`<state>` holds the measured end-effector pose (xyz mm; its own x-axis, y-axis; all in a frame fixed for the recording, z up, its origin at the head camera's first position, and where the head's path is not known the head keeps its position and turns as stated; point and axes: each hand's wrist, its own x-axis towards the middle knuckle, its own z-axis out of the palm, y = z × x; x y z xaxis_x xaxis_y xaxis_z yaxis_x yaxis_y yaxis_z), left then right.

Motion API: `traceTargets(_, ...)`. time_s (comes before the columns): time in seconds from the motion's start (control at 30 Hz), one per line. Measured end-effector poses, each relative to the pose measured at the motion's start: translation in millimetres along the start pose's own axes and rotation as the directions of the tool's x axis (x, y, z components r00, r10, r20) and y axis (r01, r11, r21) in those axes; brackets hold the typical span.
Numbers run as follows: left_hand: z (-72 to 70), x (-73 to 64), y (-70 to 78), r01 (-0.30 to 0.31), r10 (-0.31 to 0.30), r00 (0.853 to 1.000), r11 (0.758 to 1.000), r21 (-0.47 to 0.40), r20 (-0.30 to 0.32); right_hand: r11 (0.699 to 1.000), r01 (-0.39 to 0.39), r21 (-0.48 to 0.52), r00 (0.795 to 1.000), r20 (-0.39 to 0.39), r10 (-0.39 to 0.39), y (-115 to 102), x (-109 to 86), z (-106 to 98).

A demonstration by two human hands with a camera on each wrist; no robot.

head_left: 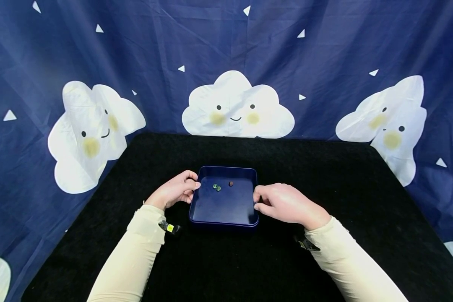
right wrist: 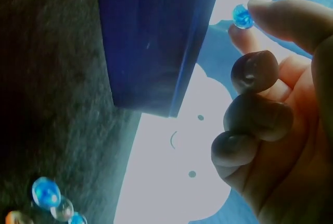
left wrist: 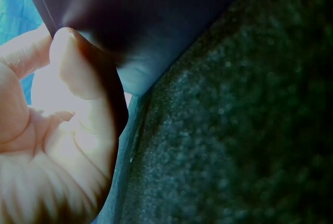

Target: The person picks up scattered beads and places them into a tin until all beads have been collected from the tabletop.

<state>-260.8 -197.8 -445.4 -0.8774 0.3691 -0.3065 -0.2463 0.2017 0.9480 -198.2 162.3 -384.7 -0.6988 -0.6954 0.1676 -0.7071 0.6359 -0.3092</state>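
Observation:
A shallow dark blue tray (head_left: 226, 210) sits on the black cloth. My left hand (head_left: 176, 189) grips its left edge, thumb at the rim and fingers outside the wall; in the left wrist view the thumb (left wrist: 78, 73) meets the wall. Two green marbles (head_left: 217, 187) and one reddish-brown marble (head_left: 231, 183) lie inside on the tray floor. Beside the right edge is my right hand (head_left: 287, 203). Its thumb and index finger pinch a blue glass marble (right wrist: 242, 16), the other fingers curled. From the head, fingers mostly hide that marble.
On the black cloth (head_left: 324, 167) outside the tray, the right wrist view catches several loose marbles, among them a blue marble (right wrist: 46, 192), a clear marble (right wrist: 62, 209) and an orange marble (right wrist: 18, 218). A blue curtain (head_left: 154, 50) with cloud prints surrounds the table.

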Motion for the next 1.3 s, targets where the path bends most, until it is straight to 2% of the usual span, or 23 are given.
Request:
traceTargets(0.2,-0.7,-0.3,-1.2,-0.003,0.003,1.0,1.0,-0.007,0.001,1.0,0.026,0.007,1.0,-0.006,-0.026,-4,4.7,6)
traceTargets(0.43,-1.8,-0.3,-0.4,-0.005,0.005,1.0,1.0,-0.002,0.004,0.999,-0.05,0.013,0.999,-0.012,0.05,2,-2.4,1)
traceTargets(0.67,-1.3,-0.5,0.2,-0.001,0.001,1.0,1.0,-0.01,0.004,0.992,-0.126,0.022,0.992,-0.009,0.126,23,-25.0,-5)
traceTargets(0.9,-1.5,-0.3,0.4,-0.011,0.011,1.0,1.0,-0.006,0.016,0.969,-0.235,0.078,0.971,0.057,0.231,46,-52.4,-11)
traceTargets(1.07,-1.5,-0.6,0.7,-0.008,0.008,1.0,1.0,-0.007,0.017,0.967,-0.252,0.042,0.964,0.105,0.246,56,-63.7,-10)
traceTargets(1.3,-0.2,-1.0,1.9,-0.011,0.011,1.0,1.0,-0.007,0.017,0.962,-0.274,0.006,0.949,0.164,0.269,63,-68.3,-3)
